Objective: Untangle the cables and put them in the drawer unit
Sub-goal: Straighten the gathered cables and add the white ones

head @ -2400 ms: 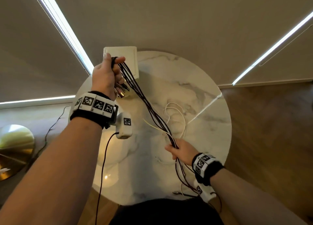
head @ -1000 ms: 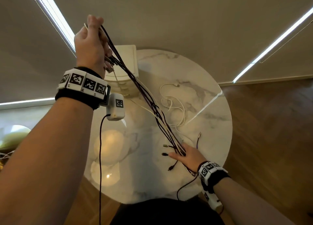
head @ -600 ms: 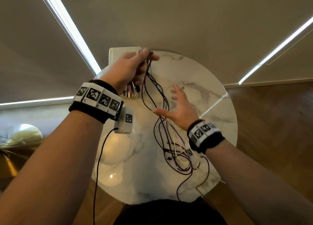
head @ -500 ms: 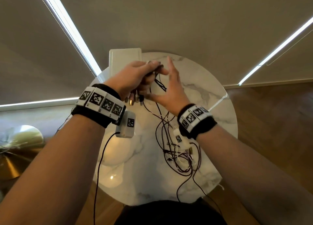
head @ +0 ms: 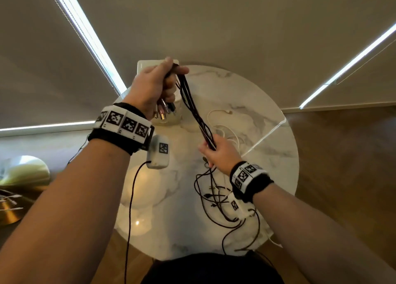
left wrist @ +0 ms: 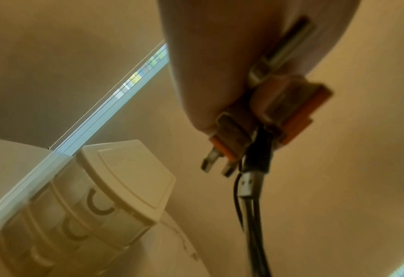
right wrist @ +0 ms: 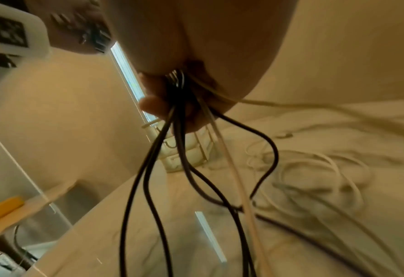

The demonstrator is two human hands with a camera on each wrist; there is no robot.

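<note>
My left hand [head: 159, 84] is raised over the far left of the round marble table [head: 267, 133] and grips the plug ends of a bundle of dark cables [head: 194, 106]; several connectors [left wrist: 238, 135] stick out below the fist. The strands run taut down to my right hand [head: 216, 153], which grips them lower down. Below it the loose ends [head: 216, 200] lie tangled on the table. The dark cables [right wrist: 163, 168] and a pale one fan out under the right fist. The white drawer unit [left wrist: 96, 189] stands at the table's far left edge, mostly behind my left hand.
A loose white cable [head: 225, 129] lies coiled on the marble behind my right hand. A brass lamp shade [head: 19, 176] sits low to the left, beyond the table. Wooden floor [head: 342, 166] lies to the right. Closed blinds fill the background.
My right hand has slid from the top of the bundle, near the left hand, down along the dark cables and pulled them taut. The left hand still holds the plug ends.
</note>
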